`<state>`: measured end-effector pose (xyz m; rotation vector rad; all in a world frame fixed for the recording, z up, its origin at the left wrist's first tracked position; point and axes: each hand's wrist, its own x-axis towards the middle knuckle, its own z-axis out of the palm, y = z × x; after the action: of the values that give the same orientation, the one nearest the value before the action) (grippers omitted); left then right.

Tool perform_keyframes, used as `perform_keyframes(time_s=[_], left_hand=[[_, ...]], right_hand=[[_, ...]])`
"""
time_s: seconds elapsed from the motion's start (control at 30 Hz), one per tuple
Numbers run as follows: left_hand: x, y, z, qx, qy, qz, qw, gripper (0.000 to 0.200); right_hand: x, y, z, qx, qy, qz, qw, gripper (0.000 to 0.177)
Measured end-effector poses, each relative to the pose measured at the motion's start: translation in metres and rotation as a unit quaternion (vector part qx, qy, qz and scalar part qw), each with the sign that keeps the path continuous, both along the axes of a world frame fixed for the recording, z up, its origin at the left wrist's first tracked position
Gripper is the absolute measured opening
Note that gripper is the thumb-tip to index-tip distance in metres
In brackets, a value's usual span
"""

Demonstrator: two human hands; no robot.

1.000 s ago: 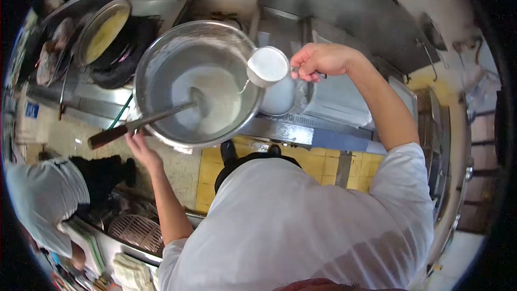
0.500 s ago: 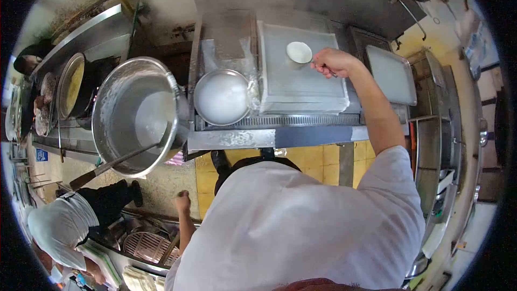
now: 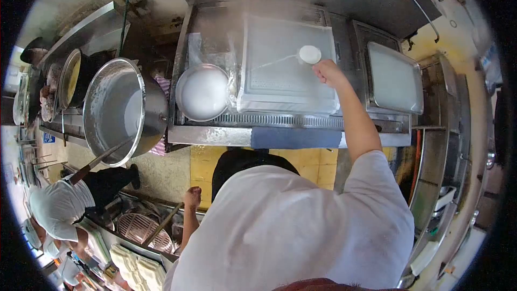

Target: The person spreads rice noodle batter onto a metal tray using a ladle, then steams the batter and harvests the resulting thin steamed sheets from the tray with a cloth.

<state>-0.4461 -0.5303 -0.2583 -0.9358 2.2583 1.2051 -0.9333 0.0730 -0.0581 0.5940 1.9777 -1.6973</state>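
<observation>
My right hand (image 3: 327, 73) is closed around the handle of a ladle (image 3: 309, 54) with white liquid in its bowl. The ladle is above a stack of white cloth-covered trays (image 3: 288, 94). A thin white streak of liquid runs left from the ladle across the top sheet. To the left of the stack stands a round metal pan (image 3: 203, 92) of white liquid. My left hand (image 3: 192, 198) hangs low at my side, away from the counter, fingers curled with nothing visible in them.
A large metal pot (image 3: 114, 113) with a long-handled tool (image 3: 99, 163) leaning in it stands left. A rectangular tray (image 3: 396, 78) with a pale surface lies right. A blue cloth (image 3: 296, 137) hangs on the counter edge. A co-worker (image 3: 62, 210) bends at the lower left.
My right hand has tipped the ladle and a white streak now lies on the top sheet. The view has shifted, so the counter appears further left. My left hand stays low.
</observation>
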Motion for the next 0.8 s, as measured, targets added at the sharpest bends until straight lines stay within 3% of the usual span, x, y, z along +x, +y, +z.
perform_keyframes(time_s=[0.23, 0.3, 0.4, 0.43, 0.53, 0.73, 0.8], left_hand=[[-0.04, -0.013, -0.001, 0.059, -0.001, 0.022, 0.998, 0.029], [-0.053, -0.026, -0.011, -0.043, 0.006, -0.083, 0.996, 0.027], [-0.066, -0.044, -0.022, -0.044, 0.086, -0.147, 0.984, 0.027], [-0.076, -0.033, 0.002, -0.031, 0.025, -0.082, 0.996, 0.028], [-0.077, -0.043, -0.011, -0.014, 0.075, -0.052, 0.996, 0.028], [-0.078, -0.067, -0.035, 0.03, -0.014, -0.055, 0.998, 0.03], [-0.079, -0.067, -0.037, 0.008, 0.01, -0.077, 0.997, 0.03]], right_hand=[[0.012, 0.0, 0.002, 0.004, -0.008, -0.021, 1.0, 0.013], [0.017, -0.002, 0.002, 0.016, -0.006, -0.015, 1.0, 0.012], [0.026, -0.007, 0.003, 0.025, -0.013, -0.011, 1.0, 0.009], [0.029, -0.009, 0.003, 0.026, -0.02, -0.013, 0.999, 0.009], [0.041, -0.017, 0.008, 0.036, -0.016, -0.026, 0.999, 0.01], [0.051, -0.024, 0.009, 0.078, -0.01, -0.066, 0.995, 0.011], [0.051, -0.025, 0.007, 0.105, -0.014, -0.075, 0.992, 0.01]])
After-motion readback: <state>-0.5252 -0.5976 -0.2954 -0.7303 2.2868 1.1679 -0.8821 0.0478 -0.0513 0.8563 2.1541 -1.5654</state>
